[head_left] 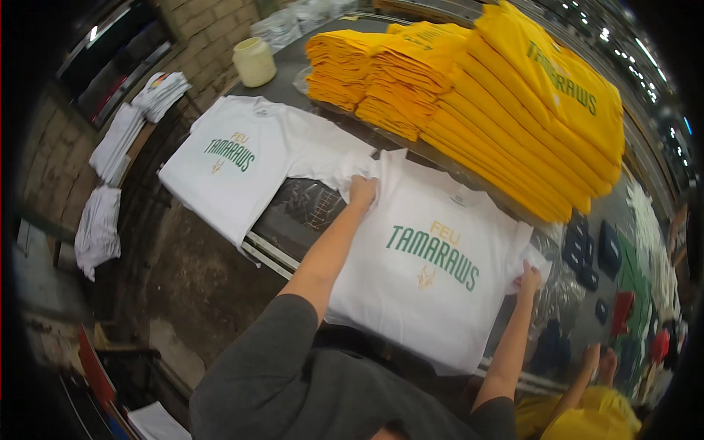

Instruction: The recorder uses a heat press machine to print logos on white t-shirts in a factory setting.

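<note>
A white printed T-shirt [396, 308] lies face up in front of me, its lower part hanging over the table's near edge. My left hand [363, 192] is closed on its left sleeve, near the shoulder. On the other side my right hand [529, 280] pinches the right sleeve. Green and yellow lettering with a small emblem shows on the chest. To the left lies a second white T-shirt [257, 198] with the same print, its sleeve reaching up to my left hand. Part of the left sleeve is hidden by my fingers.
Tall stacks of folded yellow shirts [506, 125] stand behind the white shirt. A cream plastic jar [254, 61] is at the table's far left. White garments [117, 143] lie on a rack by the brick wall. At right, another person in yellow [598, 414] works near dark blue pieces [579, 242].
</note>
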